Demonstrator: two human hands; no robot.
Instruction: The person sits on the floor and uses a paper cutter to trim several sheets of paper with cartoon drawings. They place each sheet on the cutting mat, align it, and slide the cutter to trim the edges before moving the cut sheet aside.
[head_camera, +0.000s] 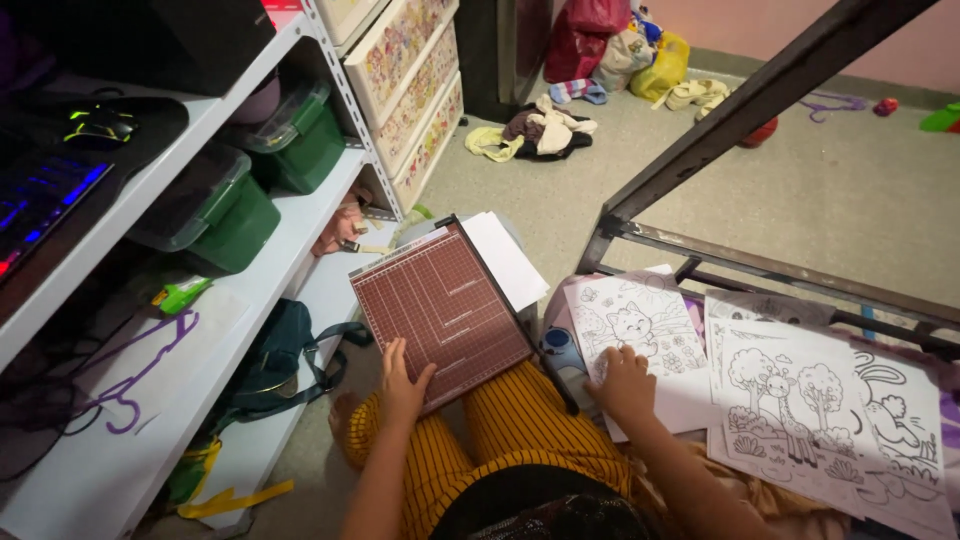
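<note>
The maroon gridded paper cutter (443, 305) rested tilted on the person's lap, its near corner under the left hand (402, 385), fingers spread flat on the board, grasping nothing. With only that loose press, the board could likely slide off the knees. The right hand (624, 382) lay on the kitten colouring sheet (640, 325), fingers curled lightly, pinning its lower edge; a tug might crease or tear it. Beyond those fingers, to their right, lay the giraffe colouring sheet (800, 405). Well away from the left fingers, two green lidded bins (215, 205) sat on white shelves (300, 225); floral-fronted drawers (415, 75) stood farther off. No readable labels showed.
</note>
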